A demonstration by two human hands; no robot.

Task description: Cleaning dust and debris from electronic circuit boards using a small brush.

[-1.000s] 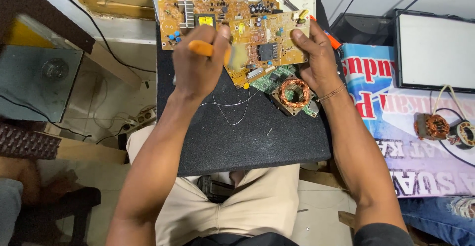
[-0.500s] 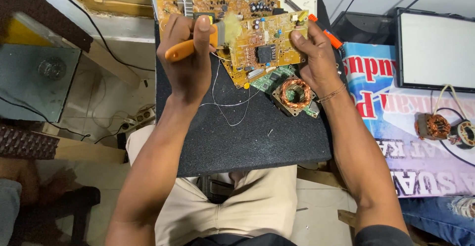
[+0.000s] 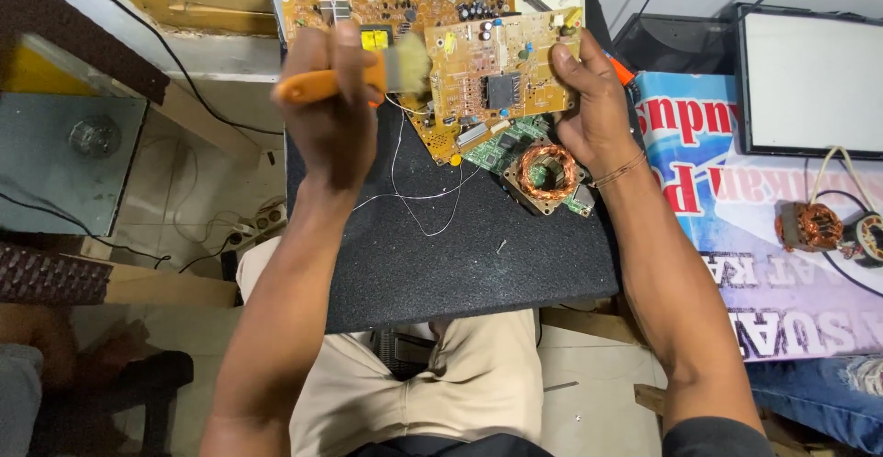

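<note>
Left hand (image 3: 336, 112): fingers clenched around the orange handle of a brush (image 3: 354, 78); pale bristles blurred, lying at the left edge of the tilted circuit board (image 3: 497, 66).

Right hand (image 3: 593, 108): fingers grasping the right edge of that board, thumb on its face, holding it raised and slanted above the counter (image 3: 478, 255). Component side faces the camera; a dark square chip sits near its middle.

Around the hands: a second tan circuit board (image 3: 368, 6) lies flat behind the held one. Below the held board, a green board with a copper coil (image 3: 544, 170), just beside the right wrist. Thin white wires (image 3: 418, 195) trail from the boards across the mat. An orange-handled tool (image 3: 618, 69) pokes out behind the right hand, mostly hidden.

Risks, judged: the board is supported along one edge only, so a firm brush stroke could twist it out of the grip onto the coil. Bristles could snag the loose wires and drag at their joints.

Surface: counter topped with a black, grainy mat, resting over the person's lap. To the right, a printed blue-and-white sheet (image 3: 782, 264) carrying two more copper-wound parts (image 3: 809, 227). To the left, tiled floor with cables (image 3: 212, 227).
</note>
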